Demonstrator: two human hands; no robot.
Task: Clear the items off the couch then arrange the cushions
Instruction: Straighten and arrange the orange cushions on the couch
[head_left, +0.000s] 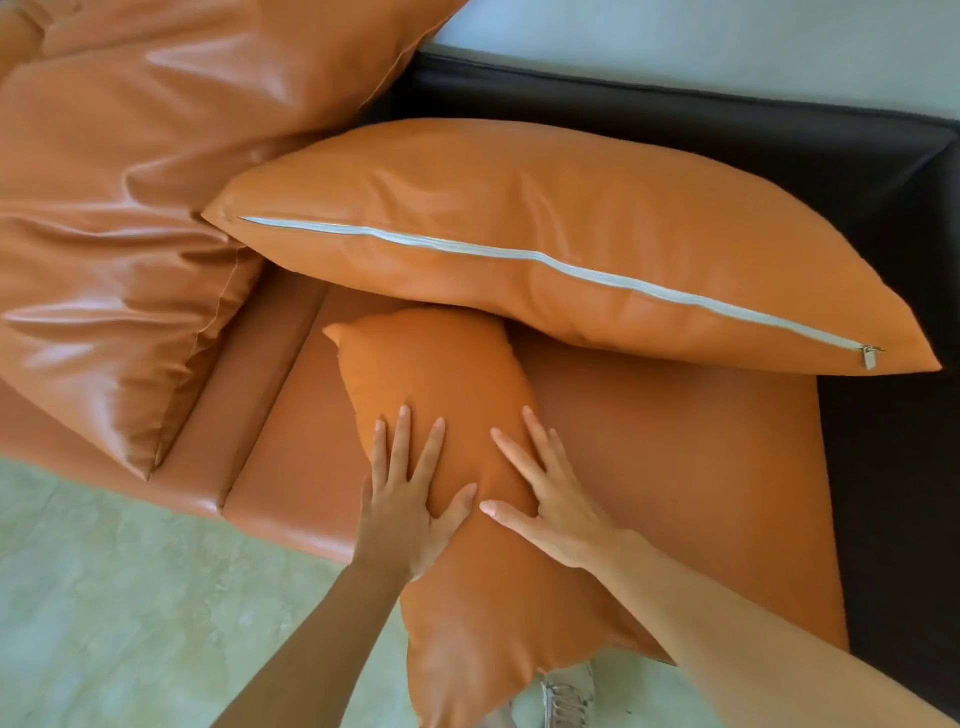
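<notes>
Both the left hand (402, 506) and right hand (545, 499) lie spread flat on the small cushion (447, 395). Its long axis runs straight ahead from the fingertips, far end tucked under the zippered cushion (545, 228) just beyond

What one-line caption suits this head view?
Both hands, left and right, press flat on a small orange cushion on the couch.
</notes>
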